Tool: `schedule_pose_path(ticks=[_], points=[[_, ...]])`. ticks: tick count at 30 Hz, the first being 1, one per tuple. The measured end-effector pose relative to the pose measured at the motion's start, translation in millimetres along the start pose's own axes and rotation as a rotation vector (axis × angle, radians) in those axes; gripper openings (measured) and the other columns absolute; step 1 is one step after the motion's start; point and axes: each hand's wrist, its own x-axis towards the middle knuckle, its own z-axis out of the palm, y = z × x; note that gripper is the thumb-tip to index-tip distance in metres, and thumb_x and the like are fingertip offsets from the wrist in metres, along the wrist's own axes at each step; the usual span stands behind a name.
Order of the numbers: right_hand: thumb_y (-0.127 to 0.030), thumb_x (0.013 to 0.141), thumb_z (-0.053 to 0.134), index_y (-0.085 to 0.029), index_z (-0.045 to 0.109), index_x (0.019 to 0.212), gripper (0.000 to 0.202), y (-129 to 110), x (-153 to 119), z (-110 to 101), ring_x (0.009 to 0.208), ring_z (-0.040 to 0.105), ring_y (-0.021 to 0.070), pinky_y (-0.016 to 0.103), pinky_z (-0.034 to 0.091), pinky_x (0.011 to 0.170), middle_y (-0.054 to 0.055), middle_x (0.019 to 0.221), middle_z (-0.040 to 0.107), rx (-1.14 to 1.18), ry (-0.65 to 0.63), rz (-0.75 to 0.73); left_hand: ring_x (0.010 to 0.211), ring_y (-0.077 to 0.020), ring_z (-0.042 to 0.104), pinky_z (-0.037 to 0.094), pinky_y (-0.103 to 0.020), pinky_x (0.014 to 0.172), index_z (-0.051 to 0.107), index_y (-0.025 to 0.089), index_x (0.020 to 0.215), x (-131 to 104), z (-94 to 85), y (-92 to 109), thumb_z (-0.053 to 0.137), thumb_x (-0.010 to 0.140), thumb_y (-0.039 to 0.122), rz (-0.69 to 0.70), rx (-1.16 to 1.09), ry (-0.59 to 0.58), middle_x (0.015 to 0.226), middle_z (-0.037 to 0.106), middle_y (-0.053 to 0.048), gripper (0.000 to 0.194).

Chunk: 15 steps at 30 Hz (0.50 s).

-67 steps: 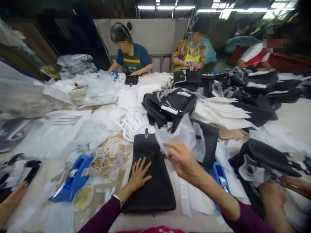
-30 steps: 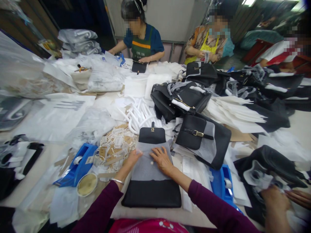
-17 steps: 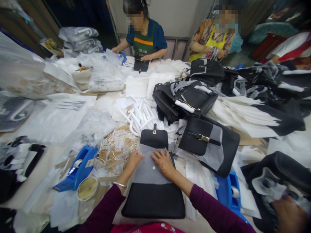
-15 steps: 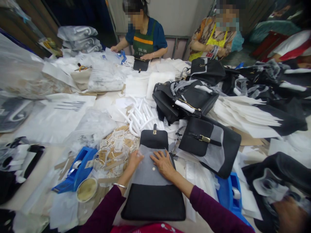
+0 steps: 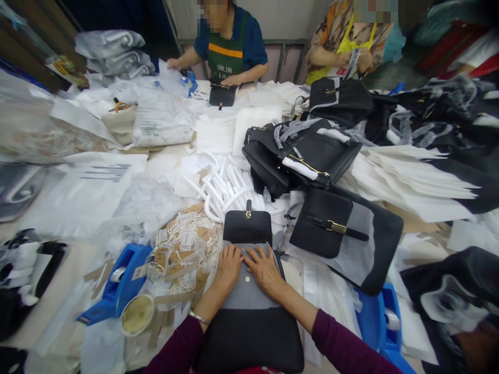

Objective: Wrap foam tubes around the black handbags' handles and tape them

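Head view: your left hand (image 5: 229, 267) and right hand (image 5: 265, 270) lie side by side, fingers extended, clamped on nothing, pressing 1 thin sheet (image 5: 249, 298) against the black bag (image 5: 249, 340) directly before you. Uneven pressure could crease the sheet; lifting both hands could let it shift, no fastening being visible.

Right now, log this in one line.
Left hand: on translucent sheet; right hand: on same sheet; black bag: partly under sheet; flap: open
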Motion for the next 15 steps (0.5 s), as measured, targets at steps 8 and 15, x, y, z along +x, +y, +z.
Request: schedule_pose_path(ticks=[8,15], points=[[-0.027,0.088,0.056,-0.014,0.056,0.112,0.027,14,6,2,0.099,0.048,0.0273,0.04,0.037,0.089,0.012,0.106,0.058,-0.117,0.064,0.225,0.103,-0.0269,0.048,0.04,-0.041,0.091,0.052,0.016,0.112,-4,7.2,-9,0.047,0.091,0.03,-0.024,0.05,0.032,0.111,0.053,-0.01,0.026],[-0.037,0.087,0.058,-0.017,0.055,0.096,0.022,31,5,-7,0.092,0.049,0.0257,0.04,0.035,0.085,0.008,0.095,0.057,-0.147,0.032,0.215,0.101,-0.0273,0.048,0.039,-0.041,0.089,0.053,0.014,0.107,0,0.5,-9,0.045,0.09,0.032,-0.068,0.029,0.01,0.104,0.054,-0.011,0.026]])
